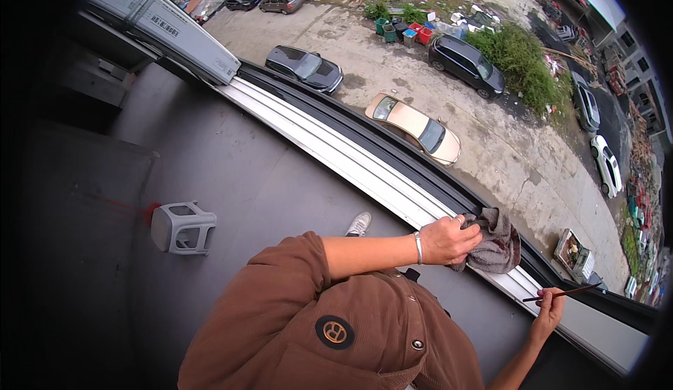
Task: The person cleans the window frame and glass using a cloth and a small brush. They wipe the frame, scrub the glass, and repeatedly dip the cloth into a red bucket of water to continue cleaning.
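My left hand [451,240], with a ring and a silver bracelet, grips a bunched grey-brown cloth [494,242]. The cloth lies over the white window track [336,164] and reaches the black outer frame [420,161]. Farther right along the sill, my right hand [549,306] pinches a thin dark stick-like tool [575,289] between thumb and fingers. Its exact kind cannot be told. The tool points out across the frame, just above the sill.
A grey plastic stool [181,228] lies on its side on the grey floor [236,179]. Long wrapped cartons [173,29] stand at the sill's far left. Beyond the open window is a drop to a yard with parked cars [415,127]. My shoe [359,224] is near the sill.
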Tool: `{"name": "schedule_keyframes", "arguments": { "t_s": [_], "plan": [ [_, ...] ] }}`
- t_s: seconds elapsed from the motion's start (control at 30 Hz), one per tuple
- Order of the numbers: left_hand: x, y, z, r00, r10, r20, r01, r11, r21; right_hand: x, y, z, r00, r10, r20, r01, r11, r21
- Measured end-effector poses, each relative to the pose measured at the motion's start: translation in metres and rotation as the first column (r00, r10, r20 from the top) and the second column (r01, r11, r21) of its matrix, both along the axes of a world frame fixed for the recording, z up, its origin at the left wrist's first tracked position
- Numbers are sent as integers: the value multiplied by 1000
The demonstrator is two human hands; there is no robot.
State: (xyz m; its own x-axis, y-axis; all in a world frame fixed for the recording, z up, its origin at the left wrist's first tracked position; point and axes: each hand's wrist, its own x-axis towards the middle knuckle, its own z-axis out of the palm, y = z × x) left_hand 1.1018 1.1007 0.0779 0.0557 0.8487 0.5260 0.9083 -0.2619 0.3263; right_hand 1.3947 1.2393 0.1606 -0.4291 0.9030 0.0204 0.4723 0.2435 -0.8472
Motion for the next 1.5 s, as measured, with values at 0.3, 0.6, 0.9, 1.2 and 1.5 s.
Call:
{"name": "schedule_keyframes", "arguments": {
  "t_s": [0.3, 0.6, 0.9, 1.2, 1.5],
  "plan": [
    [-213, -150, 1, 722, 661, -202, -665, 744, 58, -58, -3, -52, 991, 35, -128, -46, 995, -91],
    [-414, -245, -3, 100, 863, -496, -994, 107, -15, -130, -13, -54, 984, 179, -5, -180, 983, -34],
    [-461, -354, 46, -442, 872, -209, -837, -485, -252, -98, -24, -68, 985, -53, -164, 48, 998, -35],
    [-482, -293, -13, -368, 928, 67, -863, -314, -395, -146, -29, -86, 999, 38, 5, -38, 991, 128],
    [-321, -254, 87, 85, 600, 795, -714, 594, -372, -266, -45, -11, 820, 519, 240, -571, 768, 291]
  ]
}}
